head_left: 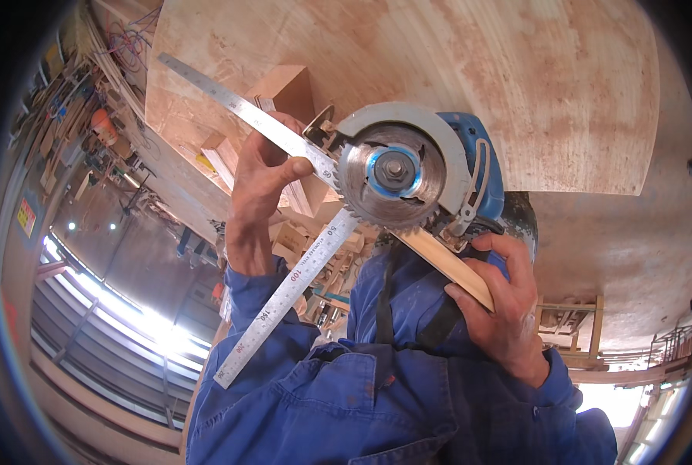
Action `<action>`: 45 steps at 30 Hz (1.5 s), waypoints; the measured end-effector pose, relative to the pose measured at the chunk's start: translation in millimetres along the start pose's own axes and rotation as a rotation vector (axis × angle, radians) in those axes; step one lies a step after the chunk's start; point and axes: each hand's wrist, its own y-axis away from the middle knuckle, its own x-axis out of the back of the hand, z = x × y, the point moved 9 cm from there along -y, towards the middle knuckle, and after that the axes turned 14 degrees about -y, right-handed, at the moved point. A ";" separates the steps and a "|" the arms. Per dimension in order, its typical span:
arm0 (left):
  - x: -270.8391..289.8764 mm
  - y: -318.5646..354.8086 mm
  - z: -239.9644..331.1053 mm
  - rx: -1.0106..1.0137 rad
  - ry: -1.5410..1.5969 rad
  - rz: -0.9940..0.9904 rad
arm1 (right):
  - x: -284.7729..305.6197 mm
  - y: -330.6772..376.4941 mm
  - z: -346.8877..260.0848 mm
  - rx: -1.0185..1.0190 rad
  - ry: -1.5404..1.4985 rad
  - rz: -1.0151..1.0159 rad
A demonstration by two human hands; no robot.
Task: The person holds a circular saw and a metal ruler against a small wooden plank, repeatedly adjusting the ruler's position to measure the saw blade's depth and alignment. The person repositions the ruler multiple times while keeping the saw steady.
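A circular saw with a blue body is in front of me, its round toothed blade facing me. My left hand is closed on one arm of an L-shaped steel square, thumb on its face. That arm runs to the upper left, the other toward my left sleeve. The square's corner meets the blade's left edge, partly hidden there. My right hand is closed around the end of a pale strip that looks like wood, below the blade. Its index finger reaches toward the saw's metal bracket.
A large plywood sheet lies beyond the saw. Wooden blocks rest on it behind my left hand. Offcuts and tools lie below the square. At far left are stacked scraps and an orange container; a wooden frame stands at right.
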 end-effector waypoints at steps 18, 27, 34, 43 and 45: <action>-0.1 2.6 3.2 -0.015 -0.036 -0.003 | -7.9 6.4 12.6 -0.091 -0.190 -0.119; -3.1 3.7 5.1 -0.016 -0.021 -0.024 | -14.1 8.5 15.6 -0.139 -0.199 -0.188; -4.1 4.3 4.7 -0.013 -0.015 -0.023 | -11.9 10.1 13.9 -0.130 -0.200 -0.161; -2.5 6.1 3.8 -0.032 -0.035 -0.005 | -9.0 12.3 10.3 -0.072 -0.181 -0.135; -4.4 7.6 5.6 -0.025 -0.037 0.002 | -5.5 14.6 14.2 -0.130 -0.255 -0.057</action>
